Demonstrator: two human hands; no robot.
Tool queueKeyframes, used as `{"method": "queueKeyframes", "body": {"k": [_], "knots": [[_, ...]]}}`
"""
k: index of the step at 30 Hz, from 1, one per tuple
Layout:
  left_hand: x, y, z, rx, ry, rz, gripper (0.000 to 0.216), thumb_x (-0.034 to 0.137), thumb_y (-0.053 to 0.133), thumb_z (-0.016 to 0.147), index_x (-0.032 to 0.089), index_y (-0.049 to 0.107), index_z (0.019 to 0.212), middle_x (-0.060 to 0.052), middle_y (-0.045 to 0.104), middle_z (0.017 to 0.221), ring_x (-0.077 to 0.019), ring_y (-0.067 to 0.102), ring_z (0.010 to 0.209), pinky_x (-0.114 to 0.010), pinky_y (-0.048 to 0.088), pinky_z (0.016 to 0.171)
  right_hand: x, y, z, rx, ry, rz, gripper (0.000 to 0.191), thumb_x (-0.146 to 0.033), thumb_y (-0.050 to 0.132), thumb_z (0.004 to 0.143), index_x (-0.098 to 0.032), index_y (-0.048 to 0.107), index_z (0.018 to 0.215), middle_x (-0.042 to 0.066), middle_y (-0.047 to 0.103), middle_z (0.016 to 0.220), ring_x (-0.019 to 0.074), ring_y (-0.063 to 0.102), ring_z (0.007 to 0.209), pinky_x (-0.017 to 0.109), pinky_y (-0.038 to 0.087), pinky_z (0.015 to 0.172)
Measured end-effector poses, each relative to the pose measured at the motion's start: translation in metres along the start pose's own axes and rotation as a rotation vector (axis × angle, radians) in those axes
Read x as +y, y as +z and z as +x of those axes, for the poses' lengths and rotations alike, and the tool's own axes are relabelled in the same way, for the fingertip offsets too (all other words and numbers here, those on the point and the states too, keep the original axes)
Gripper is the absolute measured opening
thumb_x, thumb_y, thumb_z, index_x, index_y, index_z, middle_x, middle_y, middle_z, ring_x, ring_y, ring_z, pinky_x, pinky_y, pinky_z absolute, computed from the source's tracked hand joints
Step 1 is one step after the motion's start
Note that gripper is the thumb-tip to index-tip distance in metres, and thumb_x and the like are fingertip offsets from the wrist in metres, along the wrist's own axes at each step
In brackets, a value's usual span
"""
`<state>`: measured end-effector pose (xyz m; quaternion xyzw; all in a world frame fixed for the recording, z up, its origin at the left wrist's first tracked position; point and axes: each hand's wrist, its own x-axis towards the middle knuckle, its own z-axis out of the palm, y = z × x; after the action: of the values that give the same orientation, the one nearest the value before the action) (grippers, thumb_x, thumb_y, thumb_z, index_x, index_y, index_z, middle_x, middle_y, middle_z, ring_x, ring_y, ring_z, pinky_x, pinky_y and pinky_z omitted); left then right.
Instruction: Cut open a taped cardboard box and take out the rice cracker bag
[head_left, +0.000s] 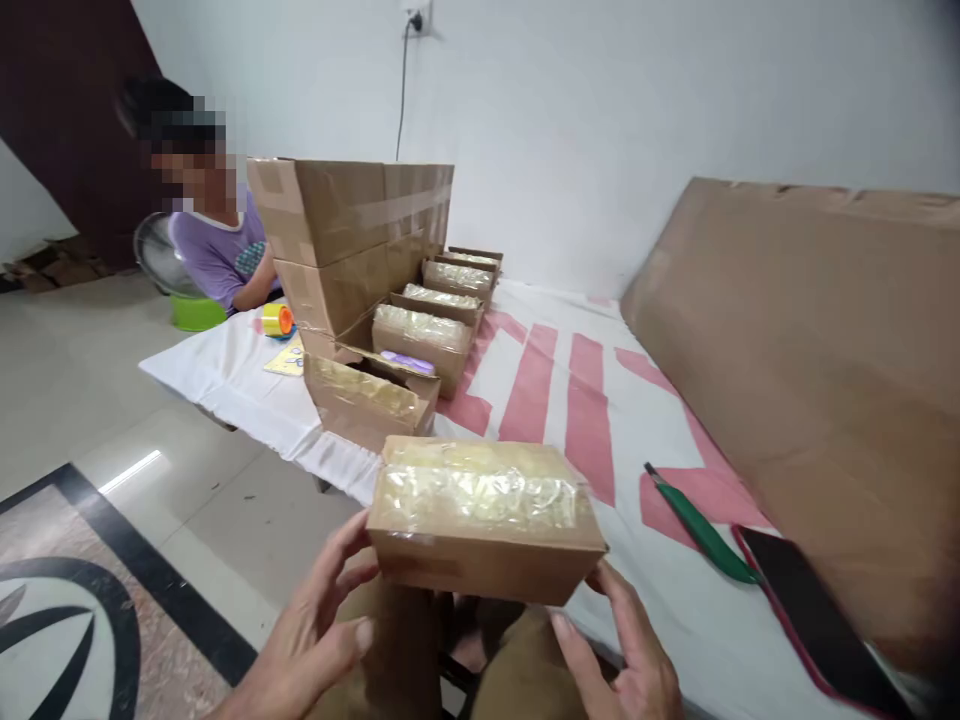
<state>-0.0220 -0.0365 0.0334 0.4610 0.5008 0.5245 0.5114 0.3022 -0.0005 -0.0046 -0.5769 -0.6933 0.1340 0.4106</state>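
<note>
A small cardboard box point(487, 570) is between my two hands, above my lap at the table's near edge. Shiny clear film or tape with pale yellow stuff beneath covers its upper face; I cannot make out what that is. The fingers of my left hand point(315, 620) press against the box's left end, thumb held apart from it. At the lower right corner, my right hand point(622, 650) grips with its fingers, its thumb near the front lower edge. Just beyond stands another open box point(367, 400) with similar wrapped contents.
Several open boxes point(431, 340) line up beside a stack of closed cartons point(345, 220). A green-handled knife point(697, 525) and a dark phone point(814, 610) lie right, before a big cardboard sheet point(825, 380). A person in purple point(214, 250) sits left, near a tape roll point(277, 320).
</note>
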Motion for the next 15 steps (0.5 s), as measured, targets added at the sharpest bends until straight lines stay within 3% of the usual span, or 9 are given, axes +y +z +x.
{"method": "queueKeyframes", "body": {"k": [3,5,8,15], "knots": [[-0.009,0.044,0.036,-0.065,0.04,0.013,0.081,0.051,0.077,0.075,0.031,0.051,0.149,-0.01,0.046,0.159,-0.0407,0.046,0.144,-0.057,0.041,0.118,0.027,-0.007,-0.011,0.099,0.082,-0.039,0.052,-0.044,0.06,0.09,-0.023,0.054,0.137,0.014,0.069,0.129,0.0343,0.067,0.118,0.046,0.058,0.096],[-0.016,0.058,0.055,-0.095,0.039,0.028,0.081,0.051,0.077,0.074,0.027,0.052,0.147,-0.013,0.048,0.157,-0.04,0.043,0.145,-0.057,0.038,0.119,0.039,-0.006,-0.016,0.116,0.147,-0.033,0.051,-0.048,0.059,0.09,-0.022,0.056,0.134,0.014,0.071,0.126,0.0344,0.069,0.114,0.046,0.059,0.093],[-0.022,0.061,0.067,-0.113,0.025,0.051,0.077,0.05,0.074,0.076,0.025,0.052,0.145,-0.015,0.051,0.153,-0.0386,0.044,0.145,-0.059,0.035,0.119,0.049,-0.009,-0.018,0.115,0.243,0.024,0.055,-0.05,0.057,0.091,-0.022,0.054,0.139,0.013,0.069,0.131,0.0326,0.069,0.115,0.044,0.059,0.094],[-0.03,0.064,0.059,0.004,-0.037,0.023,0.083,0.05,0.075,0.075,0.026,0.046,0.15,-0.015,0.051,0.153,-0.0396,0.043,0.146,-0.057,0.043,0.115,0.053,-0.01,-0.01,0.071,0.329,0.113,0.062,-0.053,0.06,0.086,-0.022,0.055,0.14,0.012,0.069,0.132,0.0314,0.069,0.112,0.041,0.058,0.093]]}}
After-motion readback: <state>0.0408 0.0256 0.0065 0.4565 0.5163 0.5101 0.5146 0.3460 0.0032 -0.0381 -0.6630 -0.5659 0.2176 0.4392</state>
